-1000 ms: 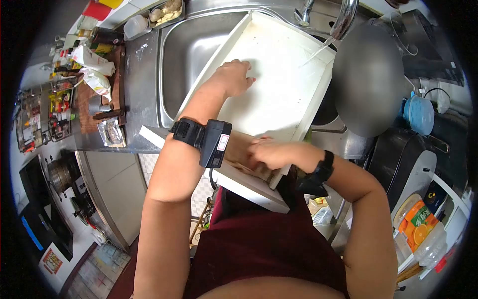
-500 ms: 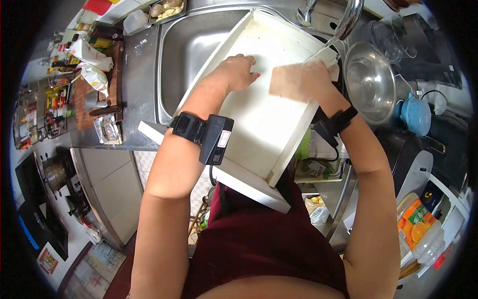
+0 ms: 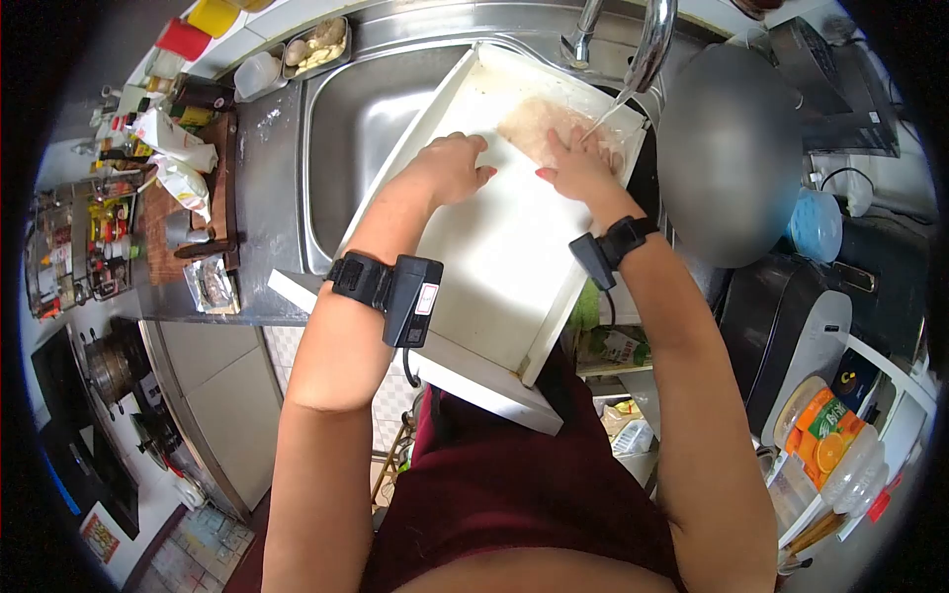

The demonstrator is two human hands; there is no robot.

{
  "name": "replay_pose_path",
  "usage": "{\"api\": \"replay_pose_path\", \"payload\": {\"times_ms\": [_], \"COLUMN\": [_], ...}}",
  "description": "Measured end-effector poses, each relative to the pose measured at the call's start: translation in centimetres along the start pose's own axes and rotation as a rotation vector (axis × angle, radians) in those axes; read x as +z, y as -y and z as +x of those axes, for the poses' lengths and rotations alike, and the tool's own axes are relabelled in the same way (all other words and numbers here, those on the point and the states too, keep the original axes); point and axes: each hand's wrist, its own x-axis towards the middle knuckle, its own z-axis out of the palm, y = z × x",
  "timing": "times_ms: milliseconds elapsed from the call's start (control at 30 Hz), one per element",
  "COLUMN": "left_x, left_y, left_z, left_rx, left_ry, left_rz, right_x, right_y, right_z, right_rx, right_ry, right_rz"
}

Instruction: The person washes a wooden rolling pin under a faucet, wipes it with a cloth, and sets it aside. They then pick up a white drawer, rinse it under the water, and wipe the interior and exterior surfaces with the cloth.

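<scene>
A white drawer point(image 3: 484, 262) lies slantwise over the sink, its far part over the basin and its front panel point(image 3: 494, 381) toward my body. My right hand point(image 3: 583, 170) presses on a wet beige cloth point(image 3: 529, 121) in the far right part of the drawer, fingers curved over the cloth and thumb to the left. From the faucet point(image 3: 652, 44) a thin stream of water falls at those fingers. Over the drawer's left part, my left hand point(image 3: 453, 166) holds nothing, its fingers loosely bent and thumb apart.
The steel sink basin point(image 3: 361, 128) shows left of the drawer. A tray of food pieces point(image 3: 318, 49) and a clear plastic tub point(image 3: 259, 74) stand behind it. A wooden board point(image 3: 163, 222) with packets is at left. A large grey oval at right is blurred.
My right hand has moved away from me and left with the cloth, from the drawer's right side toward its far end. The left hand stays over the drawer. The view has shifted slightly.
</scene>
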Motion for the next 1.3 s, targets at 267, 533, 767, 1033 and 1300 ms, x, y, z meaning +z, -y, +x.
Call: {"api": "replay_pose_path", "payload": {"times_ms": [267, 533, 767, 1033, 1300], "left_x": [0.2, -0.4, -0.5, -0.7, -0.8], "left_y": [0.3, -0.4, -0.6, -1.0, -1.2], "left_z": [0.0, -0.3, -0.4, -0.6, -0.3], "left_rx": [0.033, 0.031, 0.065, 0.076, 0.089], "left_ry": [-0.002, -0.007, -0.029, -0.051, -0.017], "left_rz": [0.022, 0.029, 0.039, 0.037, 0.036], "right_x": [-0.5, -2.8, 3.2, -0.6, 0.0], "right_y": [-2.9, -3.7, -3.1, -3.8, 0.7], "right_z": [2.4, 2.3, 5.2, 3.4, 5.3], "right_rx": [0.022, 0.215, -0.162, -0.176, 0.027], "right_ry": [-0.034, -0.639, -0.434, 0.087, 0.021], "right_rz": [-0.094, 0.436, 0.102, 0.091, 0.166]}}
